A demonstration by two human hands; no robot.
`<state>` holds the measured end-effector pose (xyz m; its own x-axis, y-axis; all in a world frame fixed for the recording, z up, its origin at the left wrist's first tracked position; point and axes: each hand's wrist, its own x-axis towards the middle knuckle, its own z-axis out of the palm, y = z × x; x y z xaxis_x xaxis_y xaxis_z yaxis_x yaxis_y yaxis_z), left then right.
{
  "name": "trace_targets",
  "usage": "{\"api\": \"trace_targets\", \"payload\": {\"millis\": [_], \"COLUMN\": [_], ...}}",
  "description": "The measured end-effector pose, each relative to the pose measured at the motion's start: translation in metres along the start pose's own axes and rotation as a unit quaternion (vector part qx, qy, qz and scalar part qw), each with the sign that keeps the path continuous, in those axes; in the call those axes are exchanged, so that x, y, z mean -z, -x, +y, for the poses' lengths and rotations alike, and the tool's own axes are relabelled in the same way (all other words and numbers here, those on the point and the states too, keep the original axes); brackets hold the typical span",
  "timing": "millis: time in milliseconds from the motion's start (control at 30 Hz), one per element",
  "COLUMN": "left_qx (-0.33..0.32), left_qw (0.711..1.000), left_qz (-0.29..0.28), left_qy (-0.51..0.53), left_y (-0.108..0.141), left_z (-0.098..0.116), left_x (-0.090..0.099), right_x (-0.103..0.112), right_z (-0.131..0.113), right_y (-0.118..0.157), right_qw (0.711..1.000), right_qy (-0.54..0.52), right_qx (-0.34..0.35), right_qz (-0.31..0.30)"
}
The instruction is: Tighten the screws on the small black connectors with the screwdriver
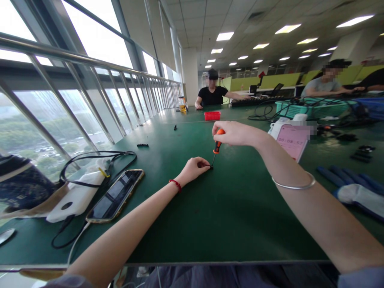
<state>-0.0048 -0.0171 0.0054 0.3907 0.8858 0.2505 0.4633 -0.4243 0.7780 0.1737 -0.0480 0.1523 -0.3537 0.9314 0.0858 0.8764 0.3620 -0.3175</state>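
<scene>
My right hand [231, 133] is closed around the orange and black handle of a screwdriver [217, 146], gripping it from above. The shaft points down, slightly tilted, and its tip meets a small black part [211, 167] on the green table. Low on the tabletop, my left hand [196, 167] pinches that black part between thumb and fingers. The part is too small and too covered by fingertips to name its kind. Further off to the left lie a black strip-shaped piece [143, 145] and a smaller black piece [175, 127].
A phone [115, 196], a white power bank [78, 194] and black cables are at left. A red tray [212, 116] stands ahead. On the right are a propped pink-screen phone [291, 140], blue gloves [360, 194] and a green basket [315, 109]. Other people sit at the far side.
</scene>
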Motion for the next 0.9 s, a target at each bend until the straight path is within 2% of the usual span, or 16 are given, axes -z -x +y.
{"api": "trace_targets", "payload": {"millis": [67, 233, 400, 767, 900], "left_qx": [-0.004, -0.001, 0.0, -0.011, -0.013], "left_qw": [1.0, 1.0, 1.0, 1.0, 0.999], "left_qz": [0.0, 0.002, 0.0, 0.004, 0.005], "left_qy": [0.002, -0.001, 0.002, -0.013, -0.035], "left_y": [0.0, 0.0, 0.0, -0.001, -0.004], "left_z": [-0.001, -0.001, 0.0, -0.003, -0.002], "left_x": [0.0, 0.0, 0.0, 0.0, 0.002], "right_x": [-0.001, -0.001, -0.001, -0.004, -0.012], "right_z": [-0.001, 0.0, 0.001, 0.002, 0.001], "right_y": [0.0, 0.0, 0.0, -0.003, -0.007], "right_qw": [1.0, 1.0, 1.0, 0.998, 0.993], "right_qy": [-0.013, 0.002, -0.018, 0.022, 0.044], "right_qx": [-0.006, 0.009, 0.012, 0.007, -0.01], "right_qz": [-0.017, 0.01, -0.009, 0.06, 0.11]}}
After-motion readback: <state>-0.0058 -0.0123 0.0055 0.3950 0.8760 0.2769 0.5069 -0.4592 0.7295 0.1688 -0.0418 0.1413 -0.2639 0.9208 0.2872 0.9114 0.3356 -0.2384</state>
